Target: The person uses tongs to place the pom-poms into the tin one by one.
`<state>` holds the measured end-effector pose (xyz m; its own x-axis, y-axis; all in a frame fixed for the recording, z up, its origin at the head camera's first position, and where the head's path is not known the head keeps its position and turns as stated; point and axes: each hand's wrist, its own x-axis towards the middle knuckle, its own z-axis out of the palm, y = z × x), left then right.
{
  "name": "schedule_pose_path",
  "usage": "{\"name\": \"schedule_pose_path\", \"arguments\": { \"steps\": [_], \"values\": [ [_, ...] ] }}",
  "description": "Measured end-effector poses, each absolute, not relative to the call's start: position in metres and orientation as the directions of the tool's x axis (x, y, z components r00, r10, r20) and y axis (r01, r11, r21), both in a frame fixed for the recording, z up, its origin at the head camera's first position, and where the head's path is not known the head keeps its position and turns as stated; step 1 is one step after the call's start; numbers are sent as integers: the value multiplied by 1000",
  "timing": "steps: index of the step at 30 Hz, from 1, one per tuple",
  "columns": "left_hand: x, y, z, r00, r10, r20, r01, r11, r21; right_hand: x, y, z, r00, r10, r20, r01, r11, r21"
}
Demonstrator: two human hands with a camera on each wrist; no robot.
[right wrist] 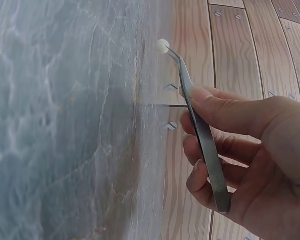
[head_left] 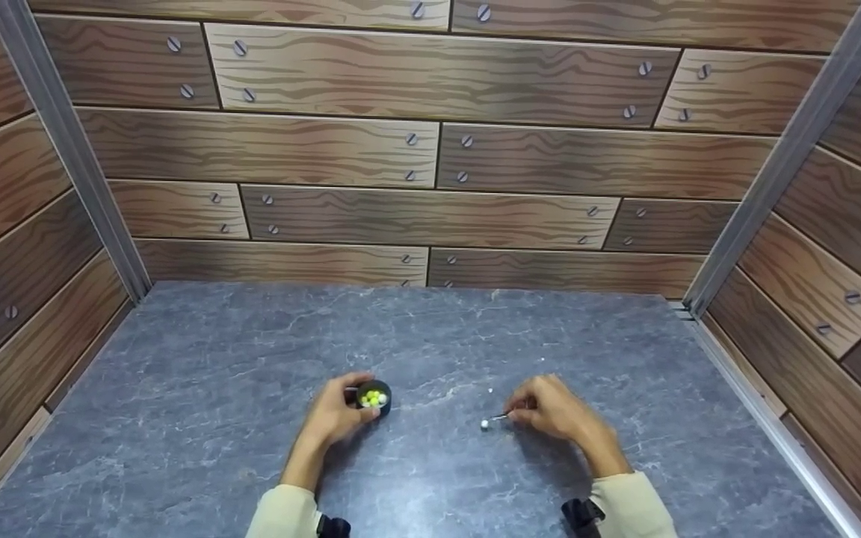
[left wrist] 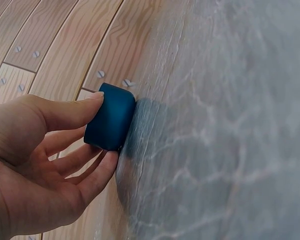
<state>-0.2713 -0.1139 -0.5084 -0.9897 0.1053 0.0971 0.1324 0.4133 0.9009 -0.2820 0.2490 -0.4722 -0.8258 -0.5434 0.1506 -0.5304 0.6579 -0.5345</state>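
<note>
My left hand (head_left: pixel 335 415) grips a small dark round cup (head_left: pixel 389 404) by its side, thumb and fingers around it. Inside the cup lie several yellow and white balls (head_left: pixel 372 397). In the left wrist view the cup (left wrist: pixel 111 117) looks dark blue, its base at the tabletop and its contents hidden. To the right, my right hand (head_left: pixel 556 409) holds metal tweezers (right wrist: pixel 206 140) with bent tips between thumb and fingers. A small white ball (right wrist: pixel 163 46) is at the tips of the tweezers, low over the table; whether it touches the surface I cannot tell.
The grey marbled tabletop (head_left: pixel 430 336) spreads under both hands. Tiny white specks (head_left: pixel 490 390) dot it near the right hand. Wood-pattern walls (head_left: pixel 341 149) enclose the back and sides, with metal posts (head_left: pixel 770 161) at the corners.
</note>
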Motion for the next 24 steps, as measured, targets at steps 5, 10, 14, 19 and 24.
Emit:
{"name": "schedule_pose_path", "arguments": {
  "steps": [5,10,14,19,24],
  "values": [
    [-271,-113,-509,-990,109,92,128,400,908,-281,246,-471,-815,-550,179,-553,649,-522],
    [-272,-113,-509,-990,112,80,119,404,907,-281,245,-470,-805,-557,206,-575,646,-501],
    [-272,-114,-510,-991,110,76,115,410,905,-282,243,-469,-808,-551,210,-572,646,-506],
    [-272,-114,-510,-991,104,85,121,416,901,-284,236,-466,-820,-536,200,-552,650,-522],
    [-271,-113,-510,-991,105,84,120,413,903,-287,228,-466,-822,-523,224,-555,650,-519]
  ]
}}
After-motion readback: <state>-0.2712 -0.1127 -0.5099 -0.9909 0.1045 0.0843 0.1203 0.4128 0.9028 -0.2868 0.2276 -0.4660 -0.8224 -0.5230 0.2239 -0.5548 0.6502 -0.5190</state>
